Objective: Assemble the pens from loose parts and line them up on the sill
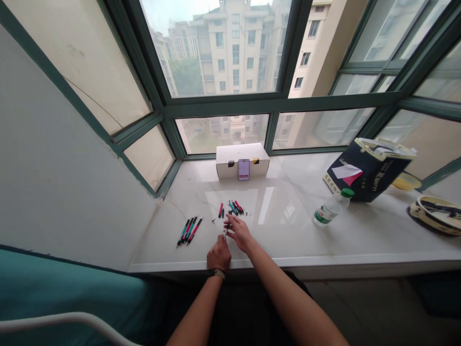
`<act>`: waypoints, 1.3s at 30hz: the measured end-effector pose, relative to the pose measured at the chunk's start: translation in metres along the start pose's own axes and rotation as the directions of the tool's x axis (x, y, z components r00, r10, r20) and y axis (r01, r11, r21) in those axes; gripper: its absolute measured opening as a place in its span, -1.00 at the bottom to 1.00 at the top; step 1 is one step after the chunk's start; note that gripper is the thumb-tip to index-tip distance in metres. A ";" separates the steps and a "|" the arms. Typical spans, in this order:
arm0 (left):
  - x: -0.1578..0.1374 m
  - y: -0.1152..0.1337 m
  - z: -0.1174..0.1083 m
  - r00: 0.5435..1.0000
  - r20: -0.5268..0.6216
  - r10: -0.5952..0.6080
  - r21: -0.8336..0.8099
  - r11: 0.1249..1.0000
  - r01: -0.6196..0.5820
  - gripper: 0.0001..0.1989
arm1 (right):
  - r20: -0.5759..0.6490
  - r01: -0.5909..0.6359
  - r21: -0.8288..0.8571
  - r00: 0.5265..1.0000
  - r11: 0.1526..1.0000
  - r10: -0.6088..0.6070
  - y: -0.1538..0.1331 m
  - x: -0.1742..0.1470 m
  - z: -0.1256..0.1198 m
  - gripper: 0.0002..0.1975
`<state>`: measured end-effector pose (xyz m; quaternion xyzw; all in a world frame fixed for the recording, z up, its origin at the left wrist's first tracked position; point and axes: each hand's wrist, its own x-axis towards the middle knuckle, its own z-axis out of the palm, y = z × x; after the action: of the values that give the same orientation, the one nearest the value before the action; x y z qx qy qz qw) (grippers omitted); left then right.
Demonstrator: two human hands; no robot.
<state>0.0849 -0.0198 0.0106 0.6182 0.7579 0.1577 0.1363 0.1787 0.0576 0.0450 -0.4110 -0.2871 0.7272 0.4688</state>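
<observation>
Both hands meet over the white marble windowsill [288,226]. My left hand [218,253], with a watch on the wrist, grips the lower end of a slim pen [225,231]. My right hand [239,231] pinches the pen's upper end with its fingertips. Just beyond the hands lies a loose heap of red, teal and black pen parts [234,208]. To the left, several assembled red and teal pens [189,229] lie side by side. A few tiny parts [213,220] sit between the two groups.
A white cardboard box [242,160] stands by the window with a phone [244,169] leaning on it. A plastic water bottle [332,207] lies at the right, beside a dark paper bag [370,169] and stacked dishes [437,214]. A teal cushion [54,288] sits lower left.
</observation>
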 end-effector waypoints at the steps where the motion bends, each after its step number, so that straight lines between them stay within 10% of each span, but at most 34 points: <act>1: 0.000 0.000 0.000 1.000 0.002 -0.004 0.002 1.000 0.004 -0.67 | 0.027 0.005 0.016 1.000 1.000 -0.005 0.000 -0.003 -0.001 -0.60; 39: 0.001 -0.004 0.009 0.995 -0.096 0.028 0.061 0.998 -0.022 -0.73 | -0.148 0.078 0.050 0.986 0.996 -0.070 -0.001 -0.006 0.000 -0.59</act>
<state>0.0848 -0.0188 0.0003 0.6232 0.7601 0.1662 0.0787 0.1806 0.0524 0.0482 -0.4392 -0.2467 0.6849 0.5265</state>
